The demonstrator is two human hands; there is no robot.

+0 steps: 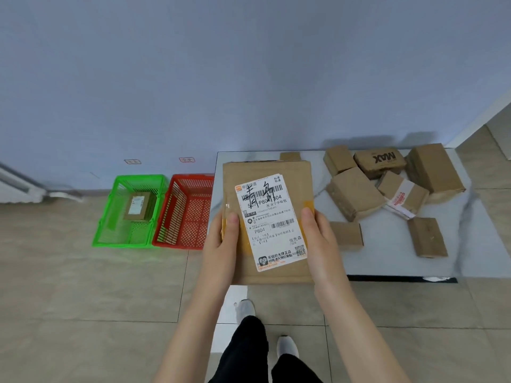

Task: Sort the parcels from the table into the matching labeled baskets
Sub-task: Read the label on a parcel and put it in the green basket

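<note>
Two hands on one flat cardboard parcel (266,222): my left hand (222,241) clamps its left edge, my right hand (318,239) its right edge, thumbs on top, the piece held up over the near left corner of the table (387,261). Shipping label (272,221) faces me, handwritten characters scrawled across the barcode. Risk as I judge it: misreading that scrawl and dropping into the wrong basket, since the green basket (132,211) and red basket (184,214) stand touching side by side on the floor. A loose toss could also clip the shared rims. Wall tags (132,161) above the baskets are too small to read. Red basket's right side hides behind the parcel; contents unclear. Green holds one small box (137,207). More parcels (387,183) wait on the table, labels mostly unseen.
</note>
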